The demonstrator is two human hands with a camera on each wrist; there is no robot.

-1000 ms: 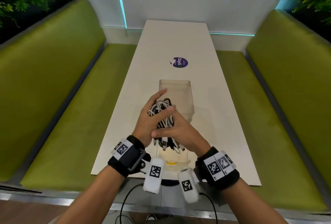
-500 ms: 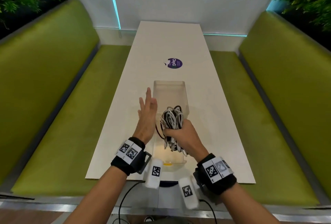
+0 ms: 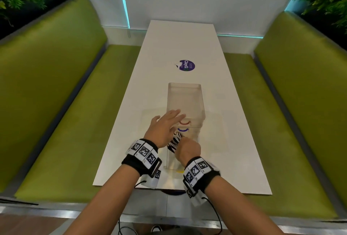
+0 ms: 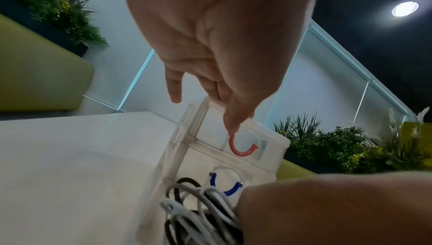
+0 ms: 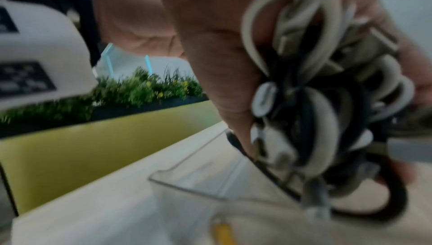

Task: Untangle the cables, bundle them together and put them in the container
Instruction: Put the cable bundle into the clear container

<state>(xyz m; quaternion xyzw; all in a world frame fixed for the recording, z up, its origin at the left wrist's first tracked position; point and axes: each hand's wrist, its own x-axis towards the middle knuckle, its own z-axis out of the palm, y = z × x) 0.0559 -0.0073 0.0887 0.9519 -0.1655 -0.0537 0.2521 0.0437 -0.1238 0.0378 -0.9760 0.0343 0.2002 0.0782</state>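
A bundle of white and black cables is gripped in my right hand, low over the near clear container, which has a blue latch. The right wrist view shows my fingers curled round the cable bundle just above the container's rim. My left hand is open, its fingers straight and hovering at the near end of a second clear container. In the left wrist view a fingertip nearly touches that container's red latch.
The two clear containers stand end to end on a long white table with a purple sticker farther back. Green benches flank both sides. A yellow latch sits at the near container's close end.
My right hand has brought the cable bundle down and nearer, low over the near container. The left hand, off the bundle, has swung forward, palm down, over the far container's near end.
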